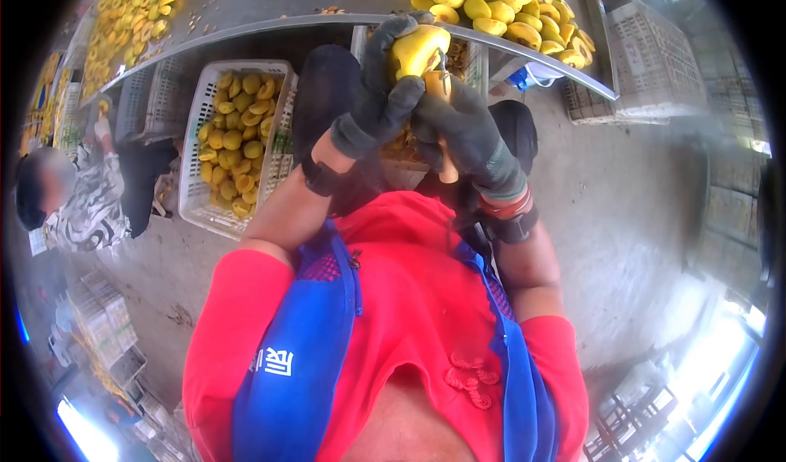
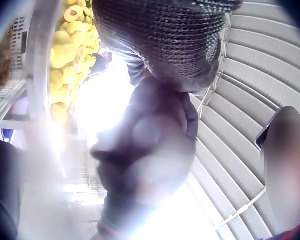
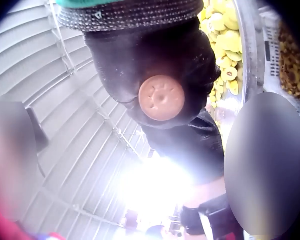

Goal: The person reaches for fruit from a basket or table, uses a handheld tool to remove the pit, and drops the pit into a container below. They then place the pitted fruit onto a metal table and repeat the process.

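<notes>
In the head view the gloved left hand (image 1: 378,93) grips a yellow fruit (image 1: 420,51) over the table's near edge. The gloved right hand (image 1: 468,130) holds a tool by its wooden handle (image 1: 447,163), and the tool's metal end meets the fruit's right side. From the right wrist view, the round end of the handle (image 3: 161,98) pokes out of the right hand (image 3: 155,65). The left wrist view shows the left hand's dark knit glove (image 2: 160,40), with the right hand (image 2: 145,145) blurred behind it; the fruit is hidden there.
A metal table (image 1: 270,3) bears yellow fruit (image 1: 483,7) in piles at both sides. On the floor at left stands a white crate (image 1: 194,185) of fruit halves (image 1: 237,138). Another person (image 1: 90,192) sits at far left. Stacked crates (image 1: 655,56) stand at right.
</notes>
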`<state>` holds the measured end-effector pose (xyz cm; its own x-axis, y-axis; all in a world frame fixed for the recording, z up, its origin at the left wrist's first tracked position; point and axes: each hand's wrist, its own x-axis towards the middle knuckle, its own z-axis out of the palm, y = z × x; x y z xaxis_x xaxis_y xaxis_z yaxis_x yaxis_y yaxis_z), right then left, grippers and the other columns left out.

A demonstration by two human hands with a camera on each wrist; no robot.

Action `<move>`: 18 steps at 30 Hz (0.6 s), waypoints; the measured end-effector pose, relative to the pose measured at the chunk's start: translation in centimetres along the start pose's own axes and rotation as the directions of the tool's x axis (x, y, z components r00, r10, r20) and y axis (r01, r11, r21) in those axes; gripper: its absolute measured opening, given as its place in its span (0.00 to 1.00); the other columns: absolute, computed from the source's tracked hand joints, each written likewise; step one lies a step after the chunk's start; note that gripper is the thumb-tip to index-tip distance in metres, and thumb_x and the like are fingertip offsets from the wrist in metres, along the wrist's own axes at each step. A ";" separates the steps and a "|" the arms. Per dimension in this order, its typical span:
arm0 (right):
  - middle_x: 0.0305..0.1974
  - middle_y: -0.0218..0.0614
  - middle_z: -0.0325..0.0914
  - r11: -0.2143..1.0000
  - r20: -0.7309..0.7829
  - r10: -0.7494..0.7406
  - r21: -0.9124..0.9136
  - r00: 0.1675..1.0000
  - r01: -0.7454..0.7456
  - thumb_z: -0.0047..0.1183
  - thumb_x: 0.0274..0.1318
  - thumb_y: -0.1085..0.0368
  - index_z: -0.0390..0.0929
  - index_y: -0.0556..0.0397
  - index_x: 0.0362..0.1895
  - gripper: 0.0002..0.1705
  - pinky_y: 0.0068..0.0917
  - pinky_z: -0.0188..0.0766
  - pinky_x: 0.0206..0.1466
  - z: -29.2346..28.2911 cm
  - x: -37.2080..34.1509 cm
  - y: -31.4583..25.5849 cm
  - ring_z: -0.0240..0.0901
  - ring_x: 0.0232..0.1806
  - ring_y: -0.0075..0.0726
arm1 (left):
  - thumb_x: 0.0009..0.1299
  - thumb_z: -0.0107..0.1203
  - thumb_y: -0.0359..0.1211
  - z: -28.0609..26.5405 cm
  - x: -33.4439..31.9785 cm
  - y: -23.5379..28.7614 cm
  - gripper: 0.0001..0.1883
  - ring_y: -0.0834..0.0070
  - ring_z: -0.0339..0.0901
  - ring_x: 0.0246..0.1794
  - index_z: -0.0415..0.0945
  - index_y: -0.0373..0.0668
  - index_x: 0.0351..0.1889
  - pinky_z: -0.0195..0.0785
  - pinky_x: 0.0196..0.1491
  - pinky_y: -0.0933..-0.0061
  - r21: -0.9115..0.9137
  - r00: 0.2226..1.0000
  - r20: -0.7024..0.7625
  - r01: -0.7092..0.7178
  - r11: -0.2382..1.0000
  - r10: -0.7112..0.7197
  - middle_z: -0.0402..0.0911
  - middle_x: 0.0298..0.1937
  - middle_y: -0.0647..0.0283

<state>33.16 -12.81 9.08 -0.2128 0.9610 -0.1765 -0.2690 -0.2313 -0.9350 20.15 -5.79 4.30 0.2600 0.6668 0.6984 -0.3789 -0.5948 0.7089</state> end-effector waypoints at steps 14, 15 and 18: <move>0.18 0.29 0.68 0.994 0.008 0.103 -0.048 0.995 -0.102 0.47 0.60 0.64 0.69 0.56 0.39 0.08 0.20 0.57 0.14 1.0 -0.4 -0.8 0.63 0.13 0.21 | 0.69 0.50 0.34 0.1 0.8 3.0 0.19 0.68 0.73 0.50 0.64 0.38 0.56 0.68 0.53 0.69 0.333 0.993 -0.042 0.119 0.935 -0.111 0.74 0.53 0.53; 0.18 0.29 0.68 0.993 0.039 0.118 -0.020 0.992 -0.117 0.47 0.60 0.65 0.68 0.56 0.39 0.08 0.20 0.57 0.14 0.7 -0.3 -0.6 0.63 0.13 0.21 | 0.69 0.50 0.34 0.2 0.6 2.8 0.19 0.68 0.73 0.50 0.64 0.38 0.56 0.68 0.53 0.69 0.304 0.991 -0.056 0.132 0.944 -0.120 0.74 0.53 0.53; 0.18 0.30 0.68 0.951 0.070 -0.140 -0.269 0.988 0.154 0.47 0.59 0.66 0.69 0.56 0.38 0.07 0.20 0.57 0.14 -0.6 0.7 2.7 0.63 0.13 0.21 | 0.69 0.50 0.34 -0.1 0.3 2.4 0.19 0.68 0.74 0.48 0.65 0.38 0.55 0.69 0.52 0.69 0.281 0.988 -0.074 0.151 0.948 -0.136 0.75 0.52 0.53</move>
<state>32.82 -12.66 6.24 -0.2386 0.9709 -0.0219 -0.0355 -0.0312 -0.9989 19.21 -6.99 6.16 0.2424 0.7729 0.5864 -0.0700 -0.5889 0.8052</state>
